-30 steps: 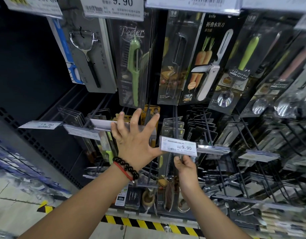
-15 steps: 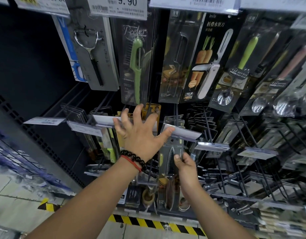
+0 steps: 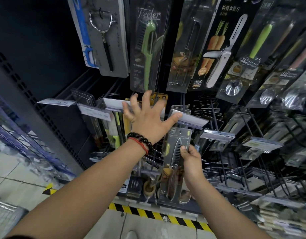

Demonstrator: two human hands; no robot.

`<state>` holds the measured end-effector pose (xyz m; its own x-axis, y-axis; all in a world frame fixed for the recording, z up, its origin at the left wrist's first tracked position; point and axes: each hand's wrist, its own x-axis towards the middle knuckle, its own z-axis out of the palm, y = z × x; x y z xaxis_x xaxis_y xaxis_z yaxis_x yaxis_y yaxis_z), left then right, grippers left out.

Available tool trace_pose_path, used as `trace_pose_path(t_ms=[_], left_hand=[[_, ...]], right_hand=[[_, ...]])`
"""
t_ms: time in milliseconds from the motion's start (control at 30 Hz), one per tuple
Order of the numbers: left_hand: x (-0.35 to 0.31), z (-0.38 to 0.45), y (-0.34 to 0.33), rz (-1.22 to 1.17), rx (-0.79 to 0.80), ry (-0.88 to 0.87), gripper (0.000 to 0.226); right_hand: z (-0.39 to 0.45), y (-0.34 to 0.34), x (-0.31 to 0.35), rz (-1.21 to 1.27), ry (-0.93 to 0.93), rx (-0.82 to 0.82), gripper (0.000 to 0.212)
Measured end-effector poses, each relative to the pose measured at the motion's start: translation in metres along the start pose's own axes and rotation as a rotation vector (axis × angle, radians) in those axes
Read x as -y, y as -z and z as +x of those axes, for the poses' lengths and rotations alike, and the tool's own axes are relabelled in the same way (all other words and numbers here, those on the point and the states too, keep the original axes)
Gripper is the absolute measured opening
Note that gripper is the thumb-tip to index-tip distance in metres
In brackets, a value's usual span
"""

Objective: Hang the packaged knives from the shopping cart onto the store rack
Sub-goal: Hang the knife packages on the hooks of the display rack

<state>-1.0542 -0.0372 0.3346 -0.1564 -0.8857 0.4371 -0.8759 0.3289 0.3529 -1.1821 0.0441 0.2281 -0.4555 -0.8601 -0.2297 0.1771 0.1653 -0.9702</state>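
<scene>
Now that the price flap [image 3: 190, 120] has been tipped up flat, where a second ago it hung face-on showing its figure, the hook behind it looks open to the front. The left hand [image 3: 147, 118] does this: its fingers are spread wide and straight, the thumb pressing under the flap's near edge, gripping nothing. Meanwhile the knife pack [image 3: 174, 163] has risen since the earlier views, so its top edge now sits just below the lifted flap. The right hand [image 3: 191, 163] grips the pack at its right edge, thumb on the front and fingers curled behind. I judge that the pack is lined up but not yet threaded; whether its hang hole has met the hook cannot be told, as the flap and thumb cover that spot.

The pack is a long, narrow card, dark and glossy, with a clear blister over a patterned blade and a brown, wood-like handle. It should be stiff enough to steer by one edge, though slick. The flap is thin, clear plastic that catches the light. The rack [image 3: 252, 152] is a field of slim black wire hooks, closely set, each loaded with similar flat packs. Above hang peelers [image 3: 148, 54] in shiny sleeves. A bead bracelet [image 3: 141, 142] and a red cord circle the left wrist.
</scene>
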Motion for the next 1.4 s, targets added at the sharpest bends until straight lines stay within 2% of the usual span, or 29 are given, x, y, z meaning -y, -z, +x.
trace_pose_path(t_ms=[100, 300, 533, 567, 633, 667, 700, 800, 867, 967, 1000, 1167, 1200, 1300, 1400], left_hand=[[0.0, 0.0, -0.001, 0.001, -0.011, -0.004, 0.061], [0.001, 0.0, -0.001, -0.021, -0.022, -0.008, 0.059], [0.001, 0.0, 0.0, -0.039, -0.018, -0.006, 0.06], [0.0, 0.0, 0.001, -0.037, -0.018, -0.004, 0.06], [-0.001, 0.0, 0.001, -0.033, -0.018, -0.004, 0.06], [-0.001, 0.0, 0.001, -0.031, -0.014, -0.003, 0.06], [0.0, -0.001, 0.002, -0.031, -0.009, -0.001, 0.06], [0.0, -0.002, 0.002, -0.027, -0.001, 0.003, 0.06], [0.0, -0.002, 0.002, -0.027, -0.006, 0.004, 0.061], [0.0, -0.002, 0.003, -0.034, -0.003, 0.001, 0.06], [0.0, -0.002, 0.004, -0.033, 0.0, 0.001, 0.06], [0.001, -0.002, 0.002, -0.011, -0.01, -0.001, 0.061], [0.001, -0.002, 0.002, -0.012, -0.009, -0.001, 0.061], [0.001, -0.002, 0.002, -0.013, -0.009, 0.004, 0.062], [0.001, -0.002, 0.002, -0.011, -0.008, 0.005, 0.061]], right_hand=[[-0.003, -0.002, -0.007, 0.003, 0.006, 0.005, 0.017], [0.005, 0.001, -0.008, 0.072, 0.025, 0.031, 0.016], [0.011, 0.002, -0.006, 0.114, 0.01, 0.032, 0.04], [0.013, 0.002, -0.007, 0.115, -0.003, 0.033, 0.039], [0.016, 0.001, -0.011, 0.095, -0.002, 0.058, 0.018], [0.018, 0.001, -0.014, 0.089, 0.005, 0.066, 0.016], [0.02, 0.001, -0.017, 0.077, 0.009, 0.063, 0.021], [0.025, -0.001, -0.021, 0.094, -0.001, 0.05, 0.054], [0.028, -0.003, -0.02, 0.109, 0.02, 0.036, 0.053], [0.035, -0.002, -0.023, 0.14, 0.017, 0.026, 0.079], [0.044, 0.001, -0.029, 0.157, 0.026, 0.031, 0.082], [0.046, -0.002, -0.026, 0.161, 0.02, 0.016, 0.073], [0.045, -0.003, -0.022, 0.15, 0.019, 0.025, 0.067], [0.042, -0.006, -0.012, 0.091, 0.027, 0.037, 0.031], [0.047, -0.006, -0.012, 0.107, 0.013, 0.04, 0.019]])
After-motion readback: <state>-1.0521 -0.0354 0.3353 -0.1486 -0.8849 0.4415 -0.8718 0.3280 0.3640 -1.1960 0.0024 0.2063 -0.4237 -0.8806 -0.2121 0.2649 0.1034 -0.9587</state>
